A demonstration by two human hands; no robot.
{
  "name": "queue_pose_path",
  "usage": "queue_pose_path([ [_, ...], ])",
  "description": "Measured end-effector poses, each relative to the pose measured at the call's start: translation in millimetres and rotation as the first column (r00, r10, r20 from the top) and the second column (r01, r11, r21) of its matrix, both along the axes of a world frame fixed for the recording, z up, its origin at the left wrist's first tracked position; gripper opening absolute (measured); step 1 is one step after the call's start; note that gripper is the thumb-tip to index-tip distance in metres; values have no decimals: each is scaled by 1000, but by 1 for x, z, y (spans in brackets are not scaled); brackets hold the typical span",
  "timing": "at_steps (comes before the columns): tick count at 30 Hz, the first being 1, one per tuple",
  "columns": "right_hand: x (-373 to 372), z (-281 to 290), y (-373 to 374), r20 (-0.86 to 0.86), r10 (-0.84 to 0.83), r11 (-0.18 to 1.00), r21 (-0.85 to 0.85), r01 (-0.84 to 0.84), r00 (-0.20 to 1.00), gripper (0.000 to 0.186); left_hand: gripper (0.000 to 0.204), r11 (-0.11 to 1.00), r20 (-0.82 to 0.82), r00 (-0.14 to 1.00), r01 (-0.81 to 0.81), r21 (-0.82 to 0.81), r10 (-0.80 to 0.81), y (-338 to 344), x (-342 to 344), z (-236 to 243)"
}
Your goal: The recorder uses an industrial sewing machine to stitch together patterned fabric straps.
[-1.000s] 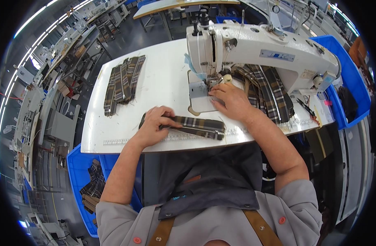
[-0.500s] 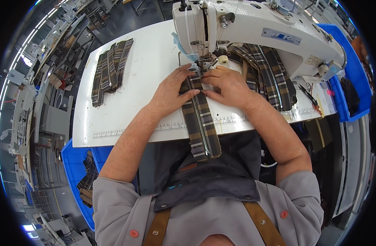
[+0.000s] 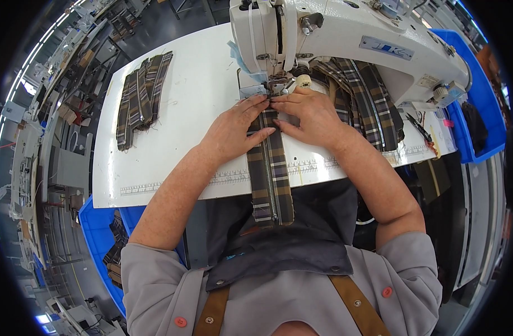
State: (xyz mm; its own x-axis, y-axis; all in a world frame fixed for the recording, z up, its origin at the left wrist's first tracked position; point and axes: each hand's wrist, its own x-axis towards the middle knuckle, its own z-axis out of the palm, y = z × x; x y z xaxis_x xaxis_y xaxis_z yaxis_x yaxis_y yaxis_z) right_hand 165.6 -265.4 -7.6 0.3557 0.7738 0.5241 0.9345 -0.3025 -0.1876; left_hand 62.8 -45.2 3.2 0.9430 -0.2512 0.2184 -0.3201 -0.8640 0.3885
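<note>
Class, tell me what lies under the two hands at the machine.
A plaid strip, visible between the left hand and right hand and running past the table's near edge. Whatever is directly beneath the hands is covered.

The view comes from the left one of two wide fisheye cameras worn side by side on the person's head. It looks steeply down and forward, upright and unmirrored, taking in the wearer's grey shirt (image 3: 284,288) along the lower edge. The left hand (image 3: 233,130) and right hand (image 3: 312,119) fall near the middle, over the white table (image 3: 195,95). The sewing machine (image 3: 346,33) stands ahead, cut by the upper edge. The lens reaches wide, showing the workshop floor (image 3: 169,27) beyond, with straight edges bending toward the dark rim.
</note>
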Motion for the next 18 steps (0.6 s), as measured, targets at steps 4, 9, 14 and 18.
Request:
queue_pose_path([
  [4, 3, 2, 2, 28, -15, 1000, 21, 14, 999, 35, 62, 1000, 27, 1000, 15, -11, -15, 4, 9, -3],
  [9, 6, 6, 4, 34, -22, 1000, 4, 22, 999, 36, 61, 1000, 43, 999, 22, 0, -22, 7, 14, -1],
  [14, 0, 11, 2, 38, -2, 999, 36, 1, 999, 38, 73, 994, 96, 989, 110, 10, -110, 7, 12, -1],
  [18, -3, 7, -1, 12, 36, 999, 26, -36, 999, 42, 83, 993, 113, 986, 121, 0, -121, 6, 12, -14],
])
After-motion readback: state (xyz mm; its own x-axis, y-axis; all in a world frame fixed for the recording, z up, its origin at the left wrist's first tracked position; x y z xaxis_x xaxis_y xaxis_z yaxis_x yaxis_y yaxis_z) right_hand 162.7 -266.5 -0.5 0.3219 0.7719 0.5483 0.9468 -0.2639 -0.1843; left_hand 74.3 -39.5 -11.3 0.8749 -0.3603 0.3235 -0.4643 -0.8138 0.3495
